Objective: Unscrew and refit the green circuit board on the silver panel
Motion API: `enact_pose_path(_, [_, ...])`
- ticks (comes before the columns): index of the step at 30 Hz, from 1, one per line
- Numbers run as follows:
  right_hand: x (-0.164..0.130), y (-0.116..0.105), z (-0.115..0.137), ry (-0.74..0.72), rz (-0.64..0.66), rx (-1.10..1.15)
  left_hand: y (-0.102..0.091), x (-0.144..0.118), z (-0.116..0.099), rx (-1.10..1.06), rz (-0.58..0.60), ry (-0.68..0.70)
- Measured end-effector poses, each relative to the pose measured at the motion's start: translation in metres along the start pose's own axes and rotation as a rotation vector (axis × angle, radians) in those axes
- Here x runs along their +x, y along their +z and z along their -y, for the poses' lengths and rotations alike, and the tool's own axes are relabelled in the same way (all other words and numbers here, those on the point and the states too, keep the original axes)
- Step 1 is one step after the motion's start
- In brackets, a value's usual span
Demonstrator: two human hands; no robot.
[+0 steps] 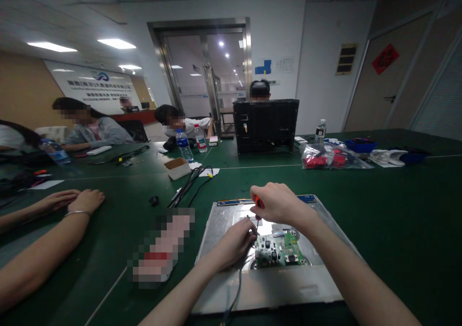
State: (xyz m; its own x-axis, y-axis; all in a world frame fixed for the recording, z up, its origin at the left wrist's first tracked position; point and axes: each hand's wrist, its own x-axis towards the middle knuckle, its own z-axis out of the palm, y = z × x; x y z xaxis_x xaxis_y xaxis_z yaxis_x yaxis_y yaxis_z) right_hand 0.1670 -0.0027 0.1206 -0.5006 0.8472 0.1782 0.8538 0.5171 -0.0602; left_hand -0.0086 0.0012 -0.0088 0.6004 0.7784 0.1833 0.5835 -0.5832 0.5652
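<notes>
The screwdriver handle (258,202) is orange-red and black; the circuit board (295,245) green, dotted black and white; the metal panel (270,285) silver-grey, with blue strips (306,199); the tabletop (407,206) dark green, crossed by pale lines; the diamond-shaped door decoration (385,59) red.

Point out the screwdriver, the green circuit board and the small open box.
Screwdriver (259,202): head view, on its orange handle.
Green circuit board (279,250): head view, on the middle of its upward face.
Small open box (181,172): head view, on its pale side wall.
</notes>
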Motion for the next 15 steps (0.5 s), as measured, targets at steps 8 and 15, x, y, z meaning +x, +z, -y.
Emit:
enact_pose_path(8, [0.001, -0.002, -0.004, 0.015, -0.027, -0.007, -0.004, -0.002, -0.006, -0.001, -0.008, -0.006])
enact_pose_path(15, [-0.002, -0.008, -0.017, 0.071, -0.071, 0.013, -0.018, -0.001, 0.002, 0.035, -0.123, -0.081])
